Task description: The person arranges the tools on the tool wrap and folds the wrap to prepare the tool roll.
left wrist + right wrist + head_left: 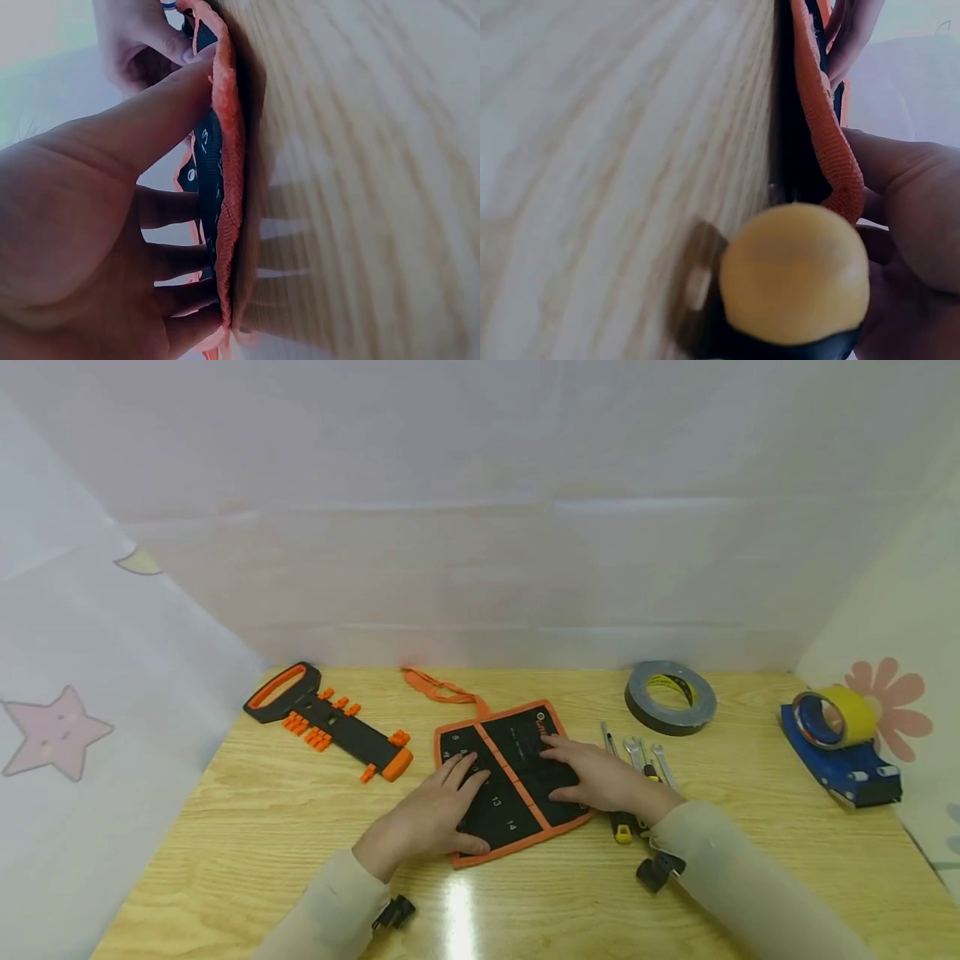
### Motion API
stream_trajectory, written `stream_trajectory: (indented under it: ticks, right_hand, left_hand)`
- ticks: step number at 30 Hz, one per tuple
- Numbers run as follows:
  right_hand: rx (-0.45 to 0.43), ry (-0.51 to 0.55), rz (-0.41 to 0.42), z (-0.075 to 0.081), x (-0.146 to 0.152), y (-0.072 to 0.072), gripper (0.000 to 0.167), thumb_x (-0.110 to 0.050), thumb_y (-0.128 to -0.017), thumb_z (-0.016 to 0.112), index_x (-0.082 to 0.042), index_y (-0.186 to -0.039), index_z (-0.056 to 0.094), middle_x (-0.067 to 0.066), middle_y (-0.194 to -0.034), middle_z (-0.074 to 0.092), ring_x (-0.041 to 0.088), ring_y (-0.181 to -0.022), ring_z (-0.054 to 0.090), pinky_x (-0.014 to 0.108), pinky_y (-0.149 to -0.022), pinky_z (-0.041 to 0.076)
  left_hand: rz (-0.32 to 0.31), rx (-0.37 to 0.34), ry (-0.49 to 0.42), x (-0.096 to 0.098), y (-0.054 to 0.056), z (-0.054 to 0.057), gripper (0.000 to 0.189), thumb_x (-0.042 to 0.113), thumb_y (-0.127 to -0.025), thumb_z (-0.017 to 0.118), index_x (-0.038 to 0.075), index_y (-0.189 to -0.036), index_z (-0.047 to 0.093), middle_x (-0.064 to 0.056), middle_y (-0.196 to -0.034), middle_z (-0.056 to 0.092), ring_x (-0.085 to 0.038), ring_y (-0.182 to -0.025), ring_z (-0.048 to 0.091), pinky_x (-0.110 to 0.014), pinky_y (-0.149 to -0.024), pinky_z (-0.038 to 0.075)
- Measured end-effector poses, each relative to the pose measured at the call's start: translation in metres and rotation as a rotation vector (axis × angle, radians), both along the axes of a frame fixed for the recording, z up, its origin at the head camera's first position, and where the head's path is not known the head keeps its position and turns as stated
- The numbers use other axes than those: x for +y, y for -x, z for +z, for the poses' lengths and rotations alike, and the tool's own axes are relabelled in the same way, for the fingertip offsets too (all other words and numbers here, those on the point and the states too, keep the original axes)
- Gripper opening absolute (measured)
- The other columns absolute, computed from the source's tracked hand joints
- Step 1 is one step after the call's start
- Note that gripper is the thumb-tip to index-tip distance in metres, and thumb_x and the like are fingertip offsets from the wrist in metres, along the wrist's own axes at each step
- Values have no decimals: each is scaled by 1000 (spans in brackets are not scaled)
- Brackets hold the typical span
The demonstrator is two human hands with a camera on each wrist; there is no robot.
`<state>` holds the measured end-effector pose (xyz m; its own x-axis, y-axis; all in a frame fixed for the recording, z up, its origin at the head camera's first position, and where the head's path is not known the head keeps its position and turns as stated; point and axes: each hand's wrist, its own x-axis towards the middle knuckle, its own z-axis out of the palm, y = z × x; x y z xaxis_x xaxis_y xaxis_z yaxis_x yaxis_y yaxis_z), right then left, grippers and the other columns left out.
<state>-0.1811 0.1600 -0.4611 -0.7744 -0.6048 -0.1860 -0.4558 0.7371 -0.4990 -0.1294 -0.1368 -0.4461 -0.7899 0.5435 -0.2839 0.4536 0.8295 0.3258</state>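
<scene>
Evenly, at the frame's lower centre, the orange-edged tool pouch (514, 807) is touched from either side by the left hand (433, 814) and right hand (602, 774), fingers (474, 783) spread, its dividing band (507, 767) slanted between them toward lower right.

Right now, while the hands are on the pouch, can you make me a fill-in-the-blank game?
1. The left hand and right hand touch a black pouch with ____ edges.
2. The number next below the printed 13 is ____.
3. The yellow tape sits on a dispenser that is mostly ____.

Missing words: orange; 14; blue.
</scene>
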Motion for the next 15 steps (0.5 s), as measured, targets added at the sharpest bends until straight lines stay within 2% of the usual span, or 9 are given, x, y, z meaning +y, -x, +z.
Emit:
stream_trajectory:
  ticks: [5, 15]
  right_hand:
    - [22, -6, -16, 1, 0, -5, 69, -33, -98, 82, -5, -156, 57, 17, -175, 36, 42, -153, 48, 58, -117, 50]
    - [60, -34, -53, 2, 1, -22, 67, -35, -97, 83, -4, -152, 61, 20, -171, 42, 41, -147, 56, 56, -111, 54]
  left_hand:
    - [-25, -8, -18, -3, 5, 0, 104, 56, -89, 86, 11, -169, 37, -19, -181, 17, -43, -167, 18, -59, -133, 28]
    - [-50, -115, -83, -14, 23, -5, 103, 48, -87, 91, 21, -170, 36, -7, -184, 8, -37, -170, 9, -63, -132, 27]
